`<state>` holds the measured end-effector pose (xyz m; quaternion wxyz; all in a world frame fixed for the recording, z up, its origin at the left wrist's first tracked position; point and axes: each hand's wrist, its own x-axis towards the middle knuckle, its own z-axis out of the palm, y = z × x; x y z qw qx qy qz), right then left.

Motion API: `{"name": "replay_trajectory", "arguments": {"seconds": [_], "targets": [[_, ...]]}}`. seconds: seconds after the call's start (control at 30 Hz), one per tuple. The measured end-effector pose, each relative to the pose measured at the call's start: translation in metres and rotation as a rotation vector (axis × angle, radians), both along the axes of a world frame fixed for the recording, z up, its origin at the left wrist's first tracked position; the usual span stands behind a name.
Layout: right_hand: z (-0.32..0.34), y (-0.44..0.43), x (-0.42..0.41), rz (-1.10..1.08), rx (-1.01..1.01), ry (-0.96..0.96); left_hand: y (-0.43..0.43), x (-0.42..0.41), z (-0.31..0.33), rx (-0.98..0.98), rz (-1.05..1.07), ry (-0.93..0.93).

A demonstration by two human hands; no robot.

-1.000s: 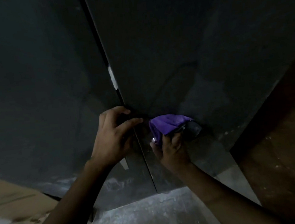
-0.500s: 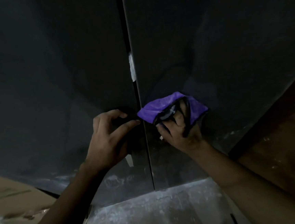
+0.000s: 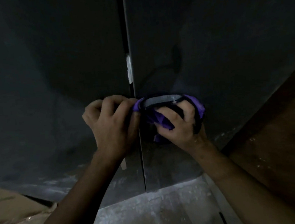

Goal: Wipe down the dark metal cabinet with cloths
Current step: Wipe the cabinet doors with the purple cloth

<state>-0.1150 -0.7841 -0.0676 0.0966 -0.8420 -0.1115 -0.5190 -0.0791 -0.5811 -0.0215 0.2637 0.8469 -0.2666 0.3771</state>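
Right hand (image 3: pixel 180 125): grip closed, fingers curled round a bunched purple cloth (image 3: pixel 162 124), pressing it to the right door of the dark metal cabinet (image 3: pixel 218 52). A grey strip with dark edging (image 3: pixel 161 100) arcs over the top of the bundle; unclear if it is a second cloth.

Left hand (image 3: pixel 112 122): fingers curled, thumb and fingertip pinching the cloth's left corner at the door seam (image 3: pixel 127 33).

White patch (image 3: pixel 129 71) on the seam, above both hands. Dusty grey floor (image 3: pixel 152 211) below. Brown panel (image 3: pixel 279 145) at right.
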Motion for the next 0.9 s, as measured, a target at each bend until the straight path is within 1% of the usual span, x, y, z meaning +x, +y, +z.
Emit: {"name": "replay_trajectory", "arguments": {"seconds": [0.23, 0.3, 0.37, 0.53, 0.6, 0.73, 0.9], "targets": [[0.008, -0.011, -0.009, -0.178, 0.052, 0.109, -0.036, -0.013, 0.035, -0.023, 0.071, 0.081], [0.001, -0.013, -0.009, -0.183, 0.082, 0.183, -0.047, -0.018, 0.039, 0.004, 0.068, 0.080], [-0.007, -0.014, -0.007, -0.180, 0.127, 0.207, -0.055, -0.022, 0.035, 0.066, 0.045, 0.084], [-0.042, -0.024, -0.012, -0.202, 0.219, 0.163, -0.063, -0.018, 0.007, 0.214, -0.148, 0.214], [-0.057, -0.029, -0.018, -0.215, 0.243, 0.194, -0.064, -0.017, -0.005, 0.300, -0.192, 0.247], [-0.084, -0.036, -0.025, -0.216, 0.273, 0.316, -0.065, -0.024, -0.029, 0.397, -0.189, 0.205], [-0.110, -0.045, -0.039, -0.183, 0.282, 0.452, -0.055, -0.024, -0.069, 0.568, -0.150, 0.149]]}}
